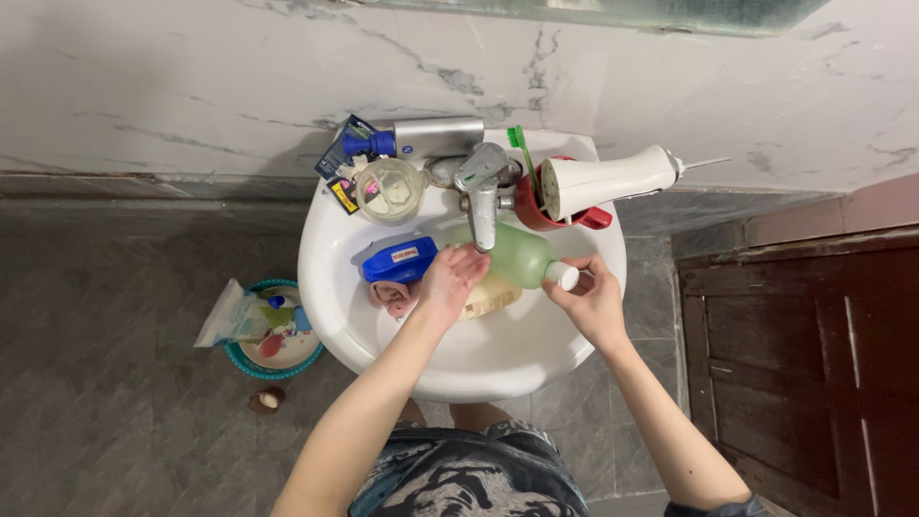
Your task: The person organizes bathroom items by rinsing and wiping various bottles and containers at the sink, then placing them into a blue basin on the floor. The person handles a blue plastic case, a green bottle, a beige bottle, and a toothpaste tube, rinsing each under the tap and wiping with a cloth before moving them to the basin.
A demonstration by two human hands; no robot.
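A pale green plastic bottle with a white cap lies on its side across a white wash basin, under the chrome tap. My left hand rests on the bottle's wide end. My right hand grips the white cap at the bottle's narrow end. Under my left hand lie a blue soap-like pack, a pink cloth and a cream item inside the basin.
On the basin's back rim stand a clear jar, a silver tube with a blue cap, a red cup holding a green toothbrush, and a white oral irrigator. A teal bowl of items sits on the floor at left. A dark wooden door is at right.
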